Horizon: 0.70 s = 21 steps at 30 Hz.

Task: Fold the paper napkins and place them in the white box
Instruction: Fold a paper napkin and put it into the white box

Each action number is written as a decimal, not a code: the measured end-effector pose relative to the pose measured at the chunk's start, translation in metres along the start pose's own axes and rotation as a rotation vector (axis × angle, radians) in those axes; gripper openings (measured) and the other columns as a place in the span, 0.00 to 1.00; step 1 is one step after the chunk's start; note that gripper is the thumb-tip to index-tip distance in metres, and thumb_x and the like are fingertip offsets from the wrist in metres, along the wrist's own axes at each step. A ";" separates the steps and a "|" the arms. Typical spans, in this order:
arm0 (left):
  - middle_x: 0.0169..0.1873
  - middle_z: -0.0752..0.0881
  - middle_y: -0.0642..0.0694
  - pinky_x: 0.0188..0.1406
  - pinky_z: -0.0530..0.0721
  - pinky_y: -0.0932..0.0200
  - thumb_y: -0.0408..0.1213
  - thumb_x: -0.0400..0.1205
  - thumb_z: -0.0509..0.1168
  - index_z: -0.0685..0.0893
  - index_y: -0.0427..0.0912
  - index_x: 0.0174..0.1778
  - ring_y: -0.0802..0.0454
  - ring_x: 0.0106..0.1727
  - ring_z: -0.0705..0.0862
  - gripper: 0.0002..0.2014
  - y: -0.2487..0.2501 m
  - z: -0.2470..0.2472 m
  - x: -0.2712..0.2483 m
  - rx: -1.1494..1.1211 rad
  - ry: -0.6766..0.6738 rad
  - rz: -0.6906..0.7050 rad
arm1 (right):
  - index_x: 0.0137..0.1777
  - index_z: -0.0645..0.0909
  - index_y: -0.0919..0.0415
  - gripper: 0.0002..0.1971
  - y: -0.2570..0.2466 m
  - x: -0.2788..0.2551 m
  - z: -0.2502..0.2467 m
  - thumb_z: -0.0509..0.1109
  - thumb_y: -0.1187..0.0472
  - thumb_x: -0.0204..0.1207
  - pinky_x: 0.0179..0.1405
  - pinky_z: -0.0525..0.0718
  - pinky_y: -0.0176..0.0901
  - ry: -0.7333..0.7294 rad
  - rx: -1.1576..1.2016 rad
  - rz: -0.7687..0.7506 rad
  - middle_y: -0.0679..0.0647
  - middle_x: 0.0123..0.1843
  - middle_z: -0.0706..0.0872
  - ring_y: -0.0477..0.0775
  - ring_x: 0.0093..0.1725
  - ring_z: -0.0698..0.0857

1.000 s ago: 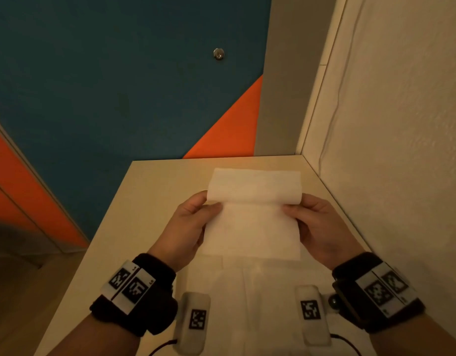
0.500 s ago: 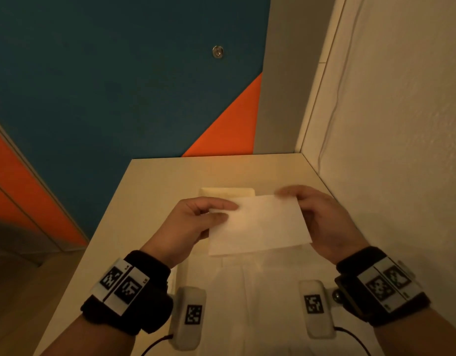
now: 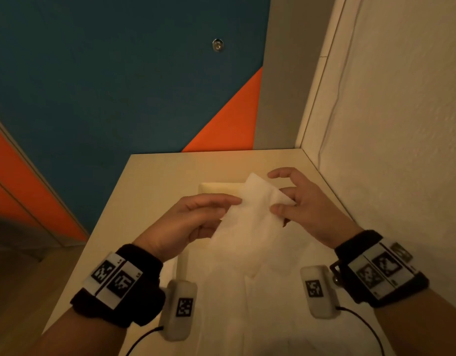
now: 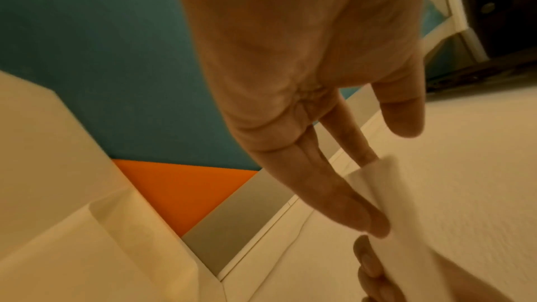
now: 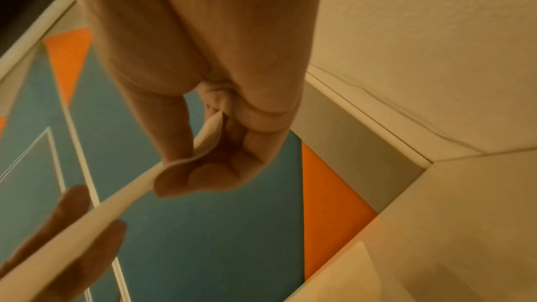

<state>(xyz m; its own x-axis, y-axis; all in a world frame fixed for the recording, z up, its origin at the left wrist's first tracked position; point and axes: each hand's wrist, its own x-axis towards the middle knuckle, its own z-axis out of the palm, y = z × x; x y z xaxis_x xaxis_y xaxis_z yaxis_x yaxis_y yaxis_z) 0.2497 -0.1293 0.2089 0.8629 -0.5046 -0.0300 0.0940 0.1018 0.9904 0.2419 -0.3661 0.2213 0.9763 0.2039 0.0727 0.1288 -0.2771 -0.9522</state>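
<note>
I hold a white paper napkin (image 3: 252, 219) in the air with both hands, tilted, one corner pointing up over the white box (image 3: 216, 187). My left hand (image 3: 232, 209) pinches its left edge between thumb and fingers. My right hand (image 3: 283, 204) pinches the right edge, index finger raised free. In the left wrist view the left hand (image 4: 392, 179) meets the napkin (image 4: 389, 194) with nearly straight fingers. In the right wrist view the right hand (image 5: 197, 160) has thumb and curled fingers closed on the folded napkin (image 5: 116, 206). Much of the box is hidden behind the napkin and hands.
A pile of flat white napkins (image 3: 247, 304) lies on the pale table (image 3: 149, 181) near me. A textured white wall (image 3: 388, 150) stands close on the right. The table's left edge (image 3: 103, 222) drops to the floor; a blue and orange wall is behind.
The napkin went from half unfolded to a flat folded rectangle, and now hangs tilted. Both hands moved slightly forward over the box, and the right hand shifted its grip.
</note>
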 end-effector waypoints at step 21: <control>0.57 0.82 0.44 0.53 0.83 0.49 0.18 0.77 0.64 0.88 0.50 0.45 0.46 0.53 0.83 0.19 -0.115 -0.092 -0.048 0.417 0.565 -0.337 | 0.46 0.81 0.51 0.12 0.146 -0.003 -0.048 0.70 0.71 0.72 0.42 0.77 0.28 -0.309 -0.863 0.463 0.49 0.45 0.82 0.49 0.47 0.82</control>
<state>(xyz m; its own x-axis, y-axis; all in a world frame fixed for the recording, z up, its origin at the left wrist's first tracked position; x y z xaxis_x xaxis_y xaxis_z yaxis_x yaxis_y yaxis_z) 0.2430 -0.0373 0.0836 0.9535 0.0737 -0.2923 0.2985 -0.3671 0.8810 0.2663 -0.4525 0.0960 0.8903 0.1040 -0.4433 -0.0492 -0.9459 -0.3206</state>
